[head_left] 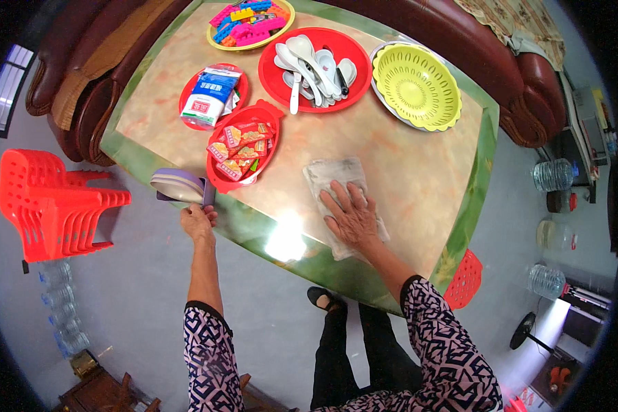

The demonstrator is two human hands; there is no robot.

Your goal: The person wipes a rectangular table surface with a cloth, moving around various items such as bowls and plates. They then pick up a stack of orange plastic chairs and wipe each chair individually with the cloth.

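My right hand (353, 218) lies flat, fingers spread, on a folded white cloth (331, 172) on the marble-patterned table (419, 178). At the table's left edge, my left hand (197, 222) has its fingers curled at the near side of a purple holder (208, 192). Pale, rounded dish-like pieces (177, 187) sit in that holder; their exact kind is hard to make out. Just beyond it stands a red oval tray (221, 177) of small red packets (242, 147).
Farther back are a red plate with a blue-white packet (211, 93), a red tray of white spoons (312, 65), a yellow basket (415, 86) and a bowl of building blocks (250, 24). Red stools (62, 206) stand left; a brown sofa (453, 31) borders the far side.
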